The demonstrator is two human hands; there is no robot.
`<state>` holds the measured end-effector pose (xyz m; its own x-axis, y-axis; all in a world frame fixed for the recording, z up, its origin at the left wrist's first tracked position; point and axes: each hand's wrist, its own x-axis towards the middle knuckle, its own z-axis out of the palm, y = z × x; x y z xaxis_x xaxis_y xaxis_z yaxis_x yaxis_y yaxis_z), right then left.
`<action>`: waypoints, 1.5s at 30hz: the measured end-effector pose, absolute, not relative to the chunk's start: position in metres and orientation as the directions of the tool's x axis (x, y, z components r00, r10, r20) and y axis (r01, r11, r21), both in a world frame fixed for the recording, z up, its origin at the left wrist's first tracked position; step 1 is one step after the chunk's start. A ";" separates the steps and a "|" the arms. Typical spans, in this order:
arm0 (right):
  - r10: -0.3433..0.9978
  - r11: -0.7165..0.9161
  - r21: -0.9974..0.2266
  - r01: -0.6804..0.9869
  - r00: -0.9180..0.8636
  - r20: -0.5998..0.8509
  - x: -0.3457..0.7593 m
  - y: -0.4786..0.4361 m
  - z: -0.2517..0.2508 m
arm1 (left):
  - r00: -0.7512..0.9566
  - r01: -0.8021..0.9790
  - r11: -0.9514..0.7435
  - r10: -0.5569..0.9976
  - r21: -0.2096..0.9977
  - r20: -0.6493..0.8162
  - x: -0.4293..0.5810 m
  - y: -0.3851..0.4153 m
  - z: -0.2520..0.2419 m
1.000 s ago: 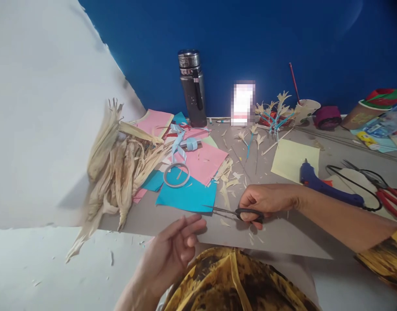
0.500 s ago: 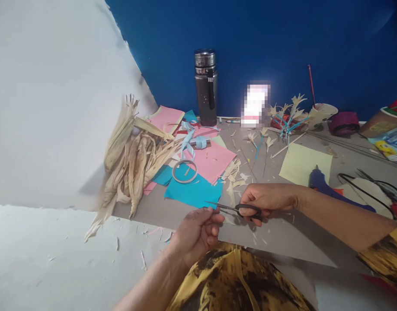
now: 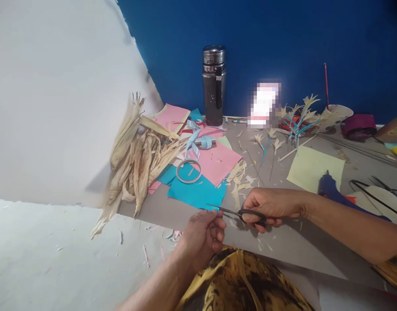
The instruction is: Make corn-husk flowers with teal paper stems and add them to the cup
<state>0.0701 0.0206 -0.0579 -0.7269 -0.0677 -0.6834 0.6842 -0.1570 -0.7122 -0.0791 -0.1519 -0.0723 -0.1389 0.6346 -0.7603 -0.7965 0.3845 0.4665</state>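
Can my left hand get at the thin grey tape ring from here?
Probably yes: the thin grey tape ring lies a little beyond the left hand, with flat bright-blue paper between. The black-handled metal scissors reach close to that hand, though, so it should likely steer clear of their points.

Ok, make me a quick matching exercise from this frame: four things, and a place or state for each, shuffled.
1. scissors
2. turquoise sheet
3. flask
4. glue gun

A. standing upright by the dark blue wall
B. near edge at the left hand
C. nozzle end over the pale yellow sheet
D. held in the right hand

Pairs: 1-D, 2-B, 3-A, 4-C
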 end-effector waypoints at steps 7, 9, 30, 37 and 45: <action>-0.113 -0.136 -0.709 0.692 -0.722 -0.683 0.048 0.017 -0.052 | -0.101 -0.773 0.414 0.669 0.481 -0.737 -0.079 -0.153 -0.067; -0.129 -0.148 -0.707 0.692 -0.722 -0.680 0.045 0.017 -0.052 | -0.097 -0.778 0.409 0.671 0.476 -0.735 -0.080 -0.152 -0.067; -0.117 -0.207 -0.641 0.739 -0.669 -0.734 0.043 0.016 -0.046 | -0.229 -0.776 0.330 0.647 0.538 -0.727 -0.108 -0.161 -0.070; -0.158 -0.246 -0.657 0.713 -0.698 -0.698 0.027 0.016 -0.049 | -0.161 -0.800 0.358 0.646 0.482 -0.746 -0.110 -0.159 -0.068; -0.160 -0.310 -0.671 0.674 -0.733 -0.661 0.018 0.013 -0.059 | -0.143 -0.835 0.344 0.619 0.430 -0.772 -0.111 -0.158 -0.066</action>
